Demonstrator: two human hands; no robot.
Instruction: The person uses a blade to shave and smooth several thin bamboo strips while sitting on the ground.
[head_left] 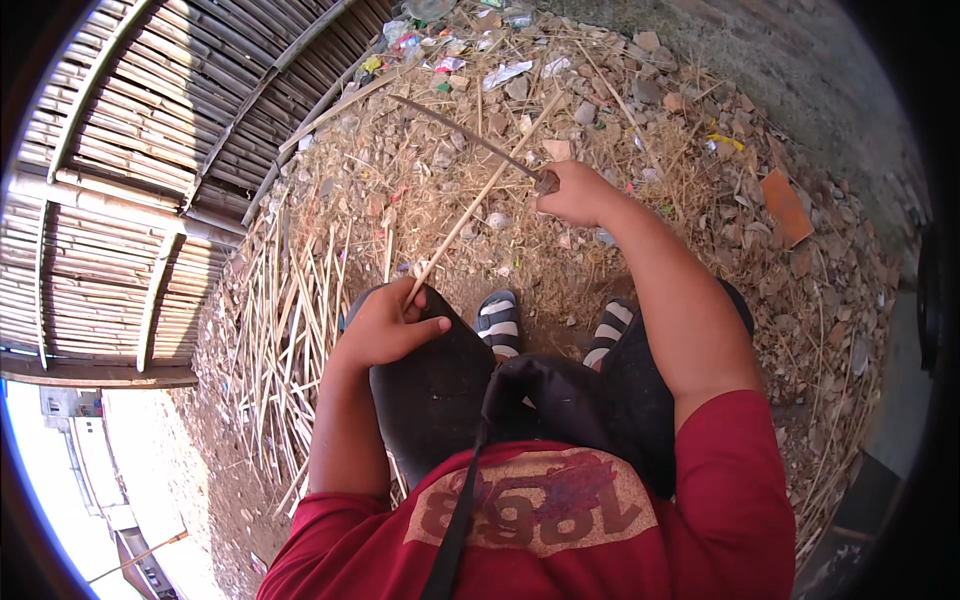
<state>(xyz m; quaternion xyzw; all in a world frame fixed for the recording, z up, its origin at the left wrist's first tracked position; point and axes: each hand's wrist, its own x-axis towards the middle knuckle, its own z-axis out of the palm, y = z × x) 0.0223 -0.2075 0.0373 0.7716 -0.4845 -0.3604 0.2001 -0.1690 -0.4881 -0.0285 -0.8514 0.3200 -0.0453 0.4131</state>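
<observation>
My left hand (390, 328) rests by my left knee, with its fingers closed around the lower end of a thin bamboo stick (464, 222) and its thumb pointing right. The pale stick slants up and away to the right. In my right hand (583, 194), closed around the handle, is a long knife (460, 132) with a narrow dark blade. The blade points to the far left and crosses the stick near the knife's handle. Whether the two touch there I cannot tell.
Many split bamboo sticks (290, 345) lie heaped on the left. Rubble, straw and litter (508, 73) cover the ground ahead. A bamboo slat wall (130, 140) stands left, a grey wall (790, 80) far right. An orange tile piece (786, 207) lies on the right. My sandalled feet (498, 322) are below.
</observation>
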